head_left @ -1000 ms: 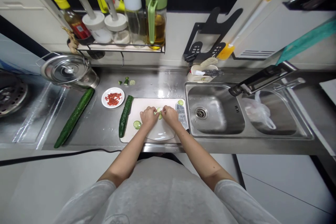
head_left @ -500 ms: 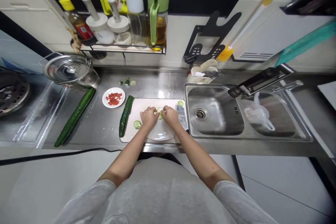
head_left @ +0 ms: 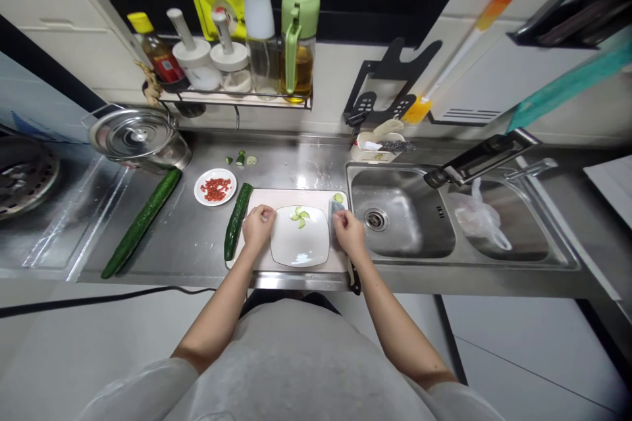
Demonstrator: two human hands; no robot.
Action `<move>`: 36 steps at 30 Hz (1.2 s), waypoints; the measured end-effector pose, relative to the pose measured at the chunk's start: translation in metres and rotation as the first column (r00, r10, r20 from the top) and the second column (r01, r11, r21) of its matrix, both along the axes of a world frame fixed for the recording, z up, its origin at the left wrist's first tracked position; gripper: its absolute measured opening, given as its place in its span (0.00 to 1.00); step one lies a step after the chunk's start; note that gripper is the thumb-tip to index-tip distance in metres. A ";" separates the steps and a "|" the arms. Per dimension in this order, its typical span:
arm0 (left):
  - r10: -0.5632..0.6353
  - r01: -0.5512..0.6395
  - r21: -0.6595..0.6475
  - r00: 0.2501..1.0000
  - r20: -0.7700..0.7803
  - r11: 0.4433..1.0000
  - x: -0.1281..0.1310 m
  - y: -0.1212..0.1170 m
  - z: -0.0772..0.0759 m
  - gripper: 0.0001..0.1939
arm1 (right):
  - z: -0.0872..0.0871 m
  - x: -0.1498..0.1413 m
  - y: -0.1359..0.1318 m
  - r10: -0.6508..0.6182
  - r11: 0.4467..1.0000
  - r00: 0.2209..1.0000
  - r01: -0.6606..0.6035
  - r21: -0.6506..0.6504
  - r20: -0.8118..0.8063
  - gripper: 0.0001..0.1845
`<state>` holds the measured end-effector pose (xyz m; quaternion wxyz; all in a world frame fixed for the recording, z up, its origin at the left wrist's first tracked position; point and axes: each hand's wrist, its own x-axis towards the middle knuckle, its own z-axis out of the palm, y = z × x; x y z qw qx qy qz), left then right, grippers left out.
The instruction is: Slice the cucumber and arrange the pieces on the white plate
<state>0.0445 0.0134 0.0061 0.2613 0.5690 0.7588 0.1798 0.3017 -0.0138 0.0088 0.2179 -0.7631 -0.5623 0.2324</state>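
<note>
The board (head_left: 264, 197) bore the plate (head_left: 299, 247), flanked by the left hand (head_left: 258, 226), fingers curled narrow, and the right hand (head_left: 349, 231), whose grip I couldn't tell. Cucumber slices (head_left: 304, 214) fanned on the plate's far part, nearer the left hand.

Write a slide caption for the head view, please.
Left hand and right hand flank a white rounded-square plate bearing pale-green cucumber slices.

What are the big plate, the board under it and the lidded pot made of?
Plate: probably glazed ceramic; glossy white with bright glare spots and a thin dark edge.
Board: likely matte plastic; pale and even, no grain visible, though coated wood is possible.
Lidded pot: looks like polished stainless steel, judging by its silvery, mirror-like reflections.
</note>
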 end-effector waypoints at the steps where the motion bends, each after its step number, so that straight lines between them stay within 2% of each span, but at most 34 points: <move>1: 0.005 -0.005 0.002 1.000 -0.004 1.000 -0.007 -0.004 0.000 0.10 | -0.001 0.004 -0.006 -0.013 1.000 1.000 0.013 0.013 -0.014 0.18; 5: 0.019 -0.019 0.014 1.000 -0.017 1.000 -0.027 -0.019 0.000 0.11 | 0.000 0.012 -0.026 -0.051 0.998 0.997 0.052 0.035 -0.052 0.19; 9: -0.002 0.003 0.010 1.000 -0.023 1.000 -0.036 -0.032 0.001 0.11 | 0.002 0.010 -0.040 -0.049 0.998 0.996 0.052 0.035 -0.075 0.19; 13: -0.057 0.055 -0.021 0.995 -0.081 0.998 -0.041 -0.042 0.002 0.12 | 0.002 0.003 -0.044 -0.009 0.998 0.998 0.012 0.054 -0.054 0.19; 18: -0.125 0.105 -0.118 0.977 -0.171 0.987 -0.042 -0.053 -0.001 0.16 | 0.001 -0.003 -0.044 0.041 0.996 0.997 -0.035 0.081 -0.073 0.21; 22: -0.168 0.131 -0.178 0.963 -0.211 0.975 -0.039 -0.056 -0.006 0.18 | 0.003 -0.005 -0.046 0.075 0.992 0.992 -0.064 0.108 -0.102 0.20; 26: -0.191 0.148 -0.181 0.950 -0.248 0.972 -0.036 -0.055 -0.007 0.17 | 0.005 -0.006 -0.047 0.095 0.990 0.988 -0.081 0.112 -0.118 0.20; 36: -0.245 0.186 -0.210 0.921 -0.302 0.960 -0.035 -0.053 0.001 0.13 | 0.007 -0.006 -0.051 0.117 0.988 0.983 -0.102 0.113 -0.138 0.20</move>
